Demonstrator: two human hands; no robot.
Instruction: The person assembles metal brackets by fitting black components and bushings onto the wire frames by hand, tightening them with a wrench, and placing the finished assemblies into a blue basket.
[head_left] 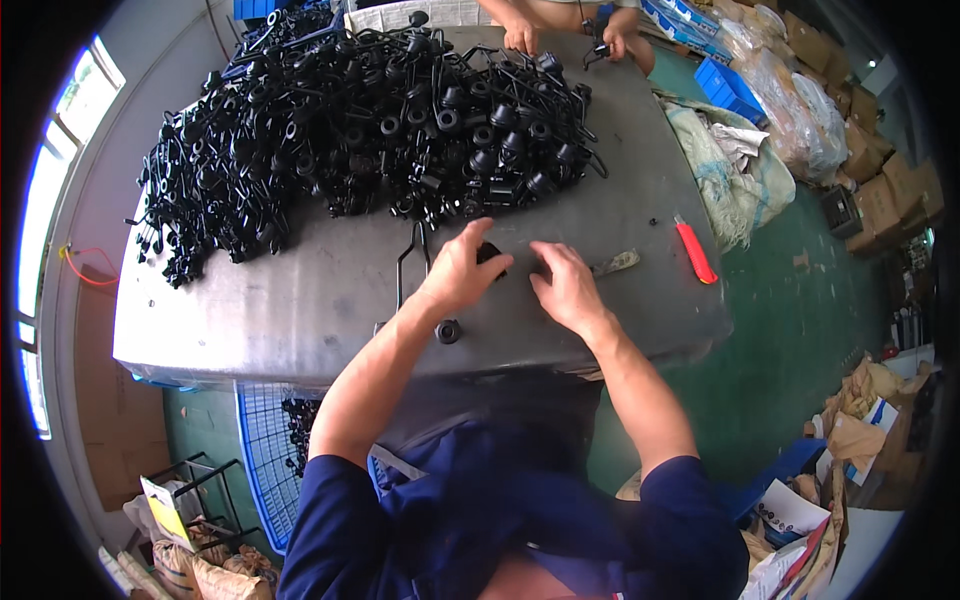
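My left hand (pixel 465 272) is over the near middle of the metal table, thumb and fingers closed around a dark rounded part (pixel 490 256), mostly hidden by the hand. To its right, my right hand (pixel 570 288) has bent fingers, the thumb apart from them, and no object shows between them. A worn flat strip (pixel 616 263) lies just beyond the right hand's knuckles. A bent black rod (pixel 401 272) rests beside my left wrist, and a black round piece with a hole (pixel 447 331) sits close to that forearm.
A large heap of black rod parts with round ends (pixel 370 120) covers the table's far left. A red utility knife (pixel 696 252) lies near the right edge. Across the table, another person's hands (pixel 521 36) handle parts. A blue crate (pixel 268 460) stands below at left.
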